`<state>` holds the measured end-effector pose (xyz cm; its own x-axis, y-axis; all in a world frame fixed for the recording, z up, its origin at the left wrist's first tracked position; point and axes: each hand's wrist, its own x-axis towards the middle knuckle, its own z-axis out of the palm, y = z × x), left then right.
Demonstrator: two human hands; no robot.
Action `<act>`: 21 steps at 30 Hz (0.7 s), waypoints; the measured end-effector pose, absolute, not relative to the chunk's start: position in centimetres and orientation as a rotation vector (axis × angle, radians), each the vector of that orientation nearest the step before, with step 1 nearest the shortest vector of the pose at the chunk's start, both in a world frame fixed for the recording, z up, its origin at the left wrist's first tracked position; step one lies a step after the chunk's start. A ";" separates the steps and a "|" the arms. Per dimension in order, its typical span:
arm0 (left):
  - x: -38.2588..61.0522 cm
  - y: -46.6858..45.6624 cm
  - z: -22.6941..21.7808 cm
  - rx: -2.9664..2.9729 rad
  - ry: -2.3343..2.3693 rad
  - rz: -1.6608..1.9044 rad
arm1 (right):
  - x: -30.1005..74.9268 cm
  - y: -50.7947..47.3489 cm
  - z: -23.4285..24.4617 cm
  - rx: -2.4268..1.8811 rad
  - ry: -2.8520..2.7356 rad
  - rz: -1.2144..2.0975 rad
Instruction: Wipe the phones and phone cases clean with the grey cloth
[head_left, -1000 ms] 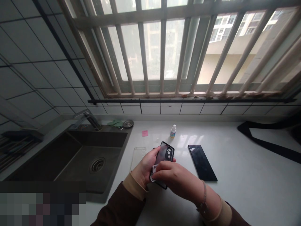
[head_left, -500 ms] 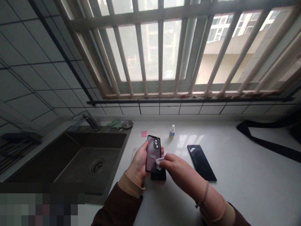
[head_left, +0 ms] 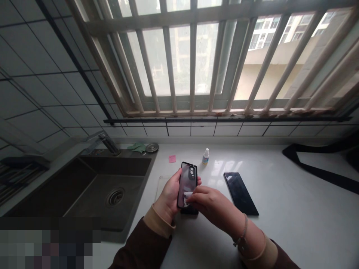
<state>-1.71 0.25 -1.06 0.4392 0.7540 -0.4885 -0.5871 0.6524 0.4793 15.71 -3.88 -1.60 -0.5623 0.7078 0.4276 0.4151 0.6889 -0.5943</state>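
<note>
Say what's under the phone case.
Beneath the phone case, a dark object on the counter shows only its near end; the left hand and right hand pinching a white wipe cover the rest.

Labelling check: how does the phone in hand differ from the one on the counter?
The held phone stands upright in the left hand; the counter phone lies flat, untouched. The held phone shows camera lenses; the counter phone shows a plain glossy face. The right hand presses a white wipe on the held phone, not the counter phone. Both are dark rectangles.
</note>
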 end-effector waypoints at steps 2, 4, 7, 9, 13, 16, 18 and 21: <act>-1.3 0.0 -1.0 0.248 0.670 0.824 | 15.8 -3.5 -2.2 -0.973 -2.177 0.454; -0.8 -0.2 -1.0 0.215 0.613 0.817 | 15.8 -3.2 -2.7 -1.089 -2.112 0.348; -0.3 -0.5 -1.2 0.187 0.579 0.800 | 15.8 -3.2 -2.8 -1.180 -2.031 0.262; -0.2 -0.6 -1.5 0.192 0.580 0.788 | 15.9 -3.4 -2.5 -1.205 -1.970 0.230; -0.2 -0.8 -1.7 0.210 0.605 0.753 | 16.1 -3.6 -1.9 -1.190 -1.861 0.140; -0.2 -1.0 -1.5 0.197 0.604 0.722 | 15.9 -3.6 -2.3 -1.038 -1.993 0.175; -0.3 -1.0 -1.3 0.167 0.600 0.735 | 15.5 -3.7 -2.6 -0.928 -2.106 0.252; -0.5 -0.6 -1.3 0.161 0.636 0.729 | 15.0 -4.2 -2.4 -0.819 -2.206 0.402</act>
